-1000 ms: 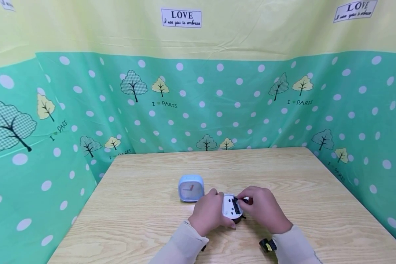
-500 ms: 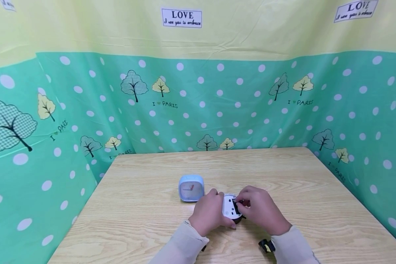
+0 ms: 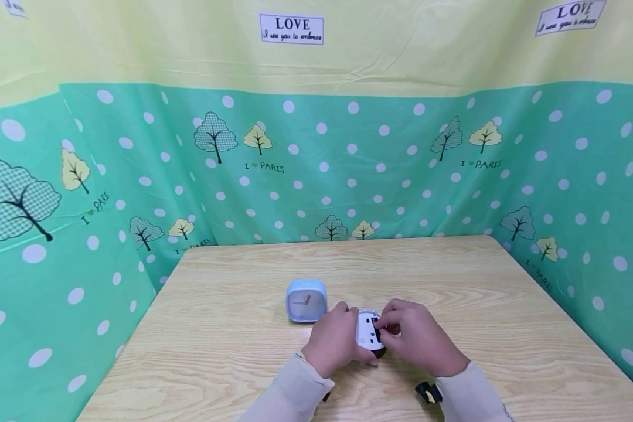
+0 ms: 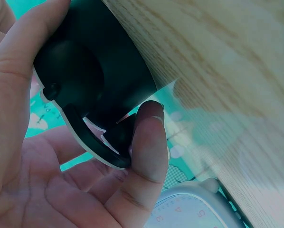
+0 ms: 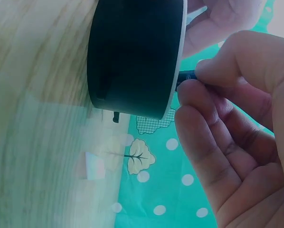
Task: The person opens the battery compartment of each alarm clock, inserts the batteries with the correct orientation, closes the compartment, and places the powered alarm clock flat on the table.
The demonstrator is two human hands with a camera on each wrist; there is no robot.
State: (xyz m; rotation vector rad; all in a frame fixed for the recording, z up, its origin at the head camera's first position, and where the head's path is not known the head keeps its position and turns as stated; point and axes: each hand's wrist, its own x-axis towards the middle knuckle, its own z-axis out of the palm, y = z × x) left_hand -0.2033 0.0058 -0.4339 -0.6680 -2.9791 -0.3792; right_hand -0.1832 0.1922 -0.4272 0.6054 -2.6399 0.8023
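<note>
A black clock with a white back (image 3: 366, 331) is held on the table by my left hand (image 3: 337, 337), its back turned toward me and a dark battery slot (image 3: 377, 334) showing in it. In the left wrist view my fingers and thumb wrap its black body (image 4: 94, 61), close to the curved handle. My right hand (image 3: 417, 337) is at the slot, its thumb and fingertips pinching a small dark battery (image 5: 185, 77) whose far end meets the white back in the right wrist view. The fingers cover most of the battery.
A light blue square clock (image 3: 306, 300) stands upright just beyond my left hand, its dial facing me. The wooden table (image 3: 232, 328) ends at a green dotted curtain (image 3: 337, 170) behind and at both sides. A black wrist strap piece (image 3: 429, 392) hangs by my right sleeve.
My right fingertips have shifted slightly left over the slot, and the dark piece that showed beside them is now hidden in the head view. The left hand and clock stay in place.
</note>
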